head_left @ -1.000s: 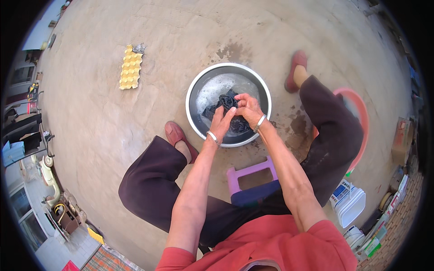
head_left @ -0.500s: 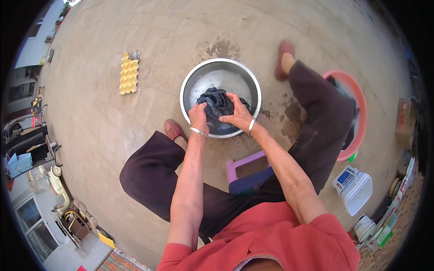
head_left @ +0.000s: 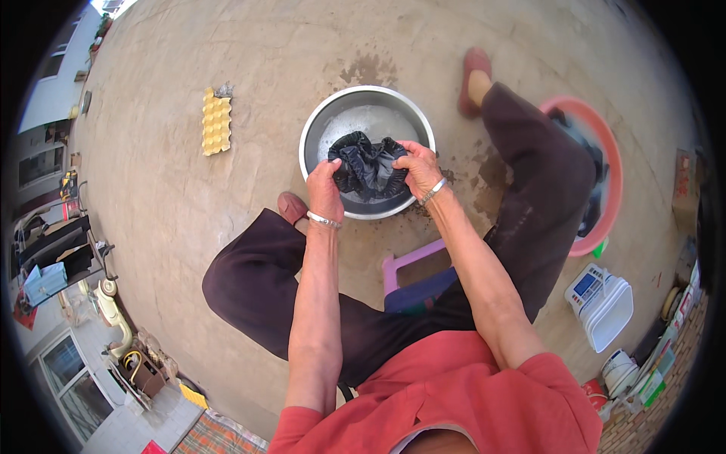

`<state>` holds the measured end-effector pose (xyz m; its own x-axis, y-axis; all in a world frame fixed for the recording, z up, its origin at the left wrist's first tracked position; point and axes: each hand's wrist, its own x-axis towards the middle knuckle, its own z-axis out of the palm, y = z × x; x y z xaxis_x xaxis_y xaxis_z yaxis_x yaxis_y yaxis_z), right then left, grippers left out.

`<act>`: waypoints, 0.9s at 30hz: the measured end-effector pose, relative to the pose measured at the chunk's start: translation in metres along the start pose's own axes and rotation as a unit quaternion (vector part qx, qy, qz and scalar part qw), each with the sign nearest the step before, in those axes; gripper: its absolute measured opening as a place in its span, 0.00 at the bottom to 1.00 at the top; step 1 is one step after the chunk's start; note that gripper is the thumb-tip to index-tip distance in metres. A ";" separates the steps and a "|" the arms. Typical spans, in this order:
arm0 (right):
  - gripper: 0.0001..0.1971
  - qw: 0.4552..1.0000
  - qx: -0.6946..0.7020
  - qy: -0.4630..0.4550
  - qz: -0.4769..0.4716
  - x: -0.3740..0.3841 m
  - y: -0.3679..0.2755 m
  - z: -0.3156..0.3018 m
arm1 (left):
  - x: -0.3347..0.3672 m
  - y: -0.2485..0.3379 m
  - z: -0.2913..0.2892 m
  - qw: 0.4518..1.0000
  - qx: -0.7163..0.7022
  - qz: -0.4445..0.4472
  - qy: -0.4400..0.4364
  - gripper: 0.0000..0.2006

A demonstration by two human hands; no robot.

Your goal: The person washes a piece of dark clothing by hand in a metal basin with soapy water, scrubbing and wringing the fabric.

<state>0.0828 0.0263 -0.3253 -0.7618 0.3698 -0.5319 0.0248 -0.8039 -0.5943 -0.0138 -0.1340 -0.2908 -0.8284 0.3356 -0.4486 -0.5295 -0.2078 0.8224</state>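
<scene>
A dark wet garment with a gathered, elastic-looking edge is stretched between my hands over a metal basin. My left hand grips its left edge, thumb on top. On the opposite edge my right hand is closed, its fingers partly behind the cloth. The garment's opening faces up toward me. Cloudy, sudsy water shows in the basin beyond the cloth. Which kind of garment it is, I cannot tell.
To the right, a pink-orange tub holds dark cloth in water, beyond my right leg. A white bucket stands nearer. A pink plastic stool is beneath me. A yellow egg tray lies on the ground at left.
The bunched garment has been spread open. My right hand has moved right and slightly away from me, widening the gap between my hands.
</scene>
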 end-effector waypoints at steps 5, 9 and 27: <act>0.13 0.987 -0.115 0.091 -0.070 0.000 -0.031 -0.011 | -0.002 0.003 0.002 0.998 0.051 -0.028 0.026 0.03; 0.15 0.972 -0.176 0.125 -0.097 -0.004 -0.053 -0.014 | 0.004 0.012 -0.007 0.997 0.077 0.021 0.006 0.04; 0.06 0.923 -0.344 0.160 -0.064 0.004 -0.082 -0.038 | 0.012 0.015 -0.039 0.997 -0.028 -0.069 0.012 0.06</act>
<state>0.1021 0.1114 -0.3016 -0.5600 0.6475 -0.5168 0.4375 -0.2986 -0.8482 -0.0393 -0.1693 -0.2976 -0.7504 0.3427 -0.5653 -0.6480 -0.2122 0.7315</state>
